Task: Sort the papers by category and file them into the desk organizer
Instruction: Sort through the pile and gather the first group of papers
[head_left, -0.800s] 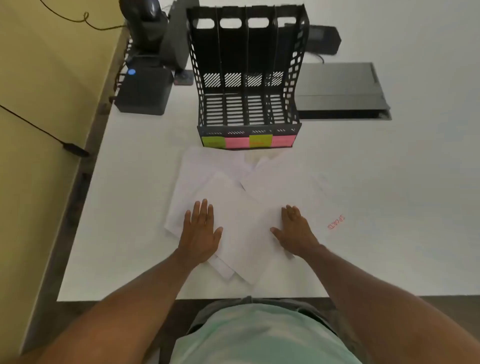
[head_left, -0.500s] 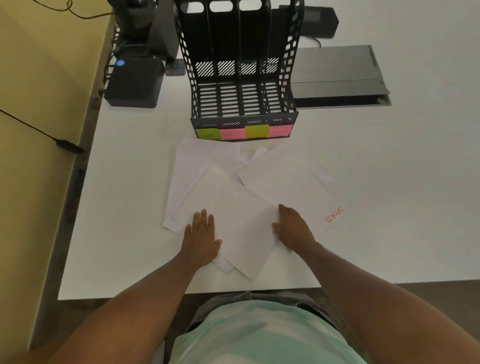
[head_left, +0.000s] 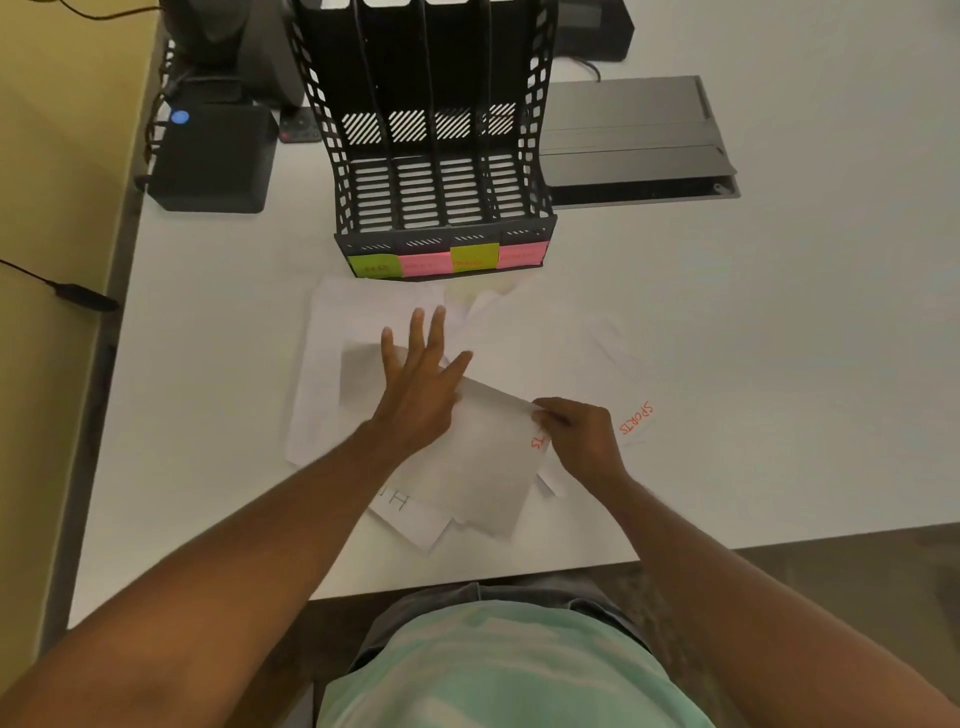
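While one sheet is being lifted, this is how things lie.
Sheet: a white sheet (head_left: 478, 467) is raised at its right edge above the loose pile; red letters show at that edge, only partly readable.
Right hand: the right hand (head_left: 582, 436) has its grip clamped on the sheet's right edge, thumb and fingers pinching it.
Left hand: the left hand (head_left: 421, 374) is spread, fingers straight, its grip apart and holding nothing; it lies over the sheet's upper left part, though whether it presses the sheet I cannot tell.
Pile: the other papers (head_left: 363, 322) lie fanned on the desk (head_left: 779, 364) just in front of the organizer; one at the right reads SPORTS in red.
Organizer: the organizer (head_left: 441, 171) stands upright with four slots, all looking empty, each with a green or pink label (head_left: 423, 262) on the front lip; the words are too blurred to read.
Doing it well: probably best to turn the sheet enough to read its whole heading, keep the rest pinned flat with the free hand, then match the word to a label before sliding the sheet in.
Beyond: a black box (head_left: 213, 156) sits left of the organizer, a grey flat device (head_left: 634, 140) right.
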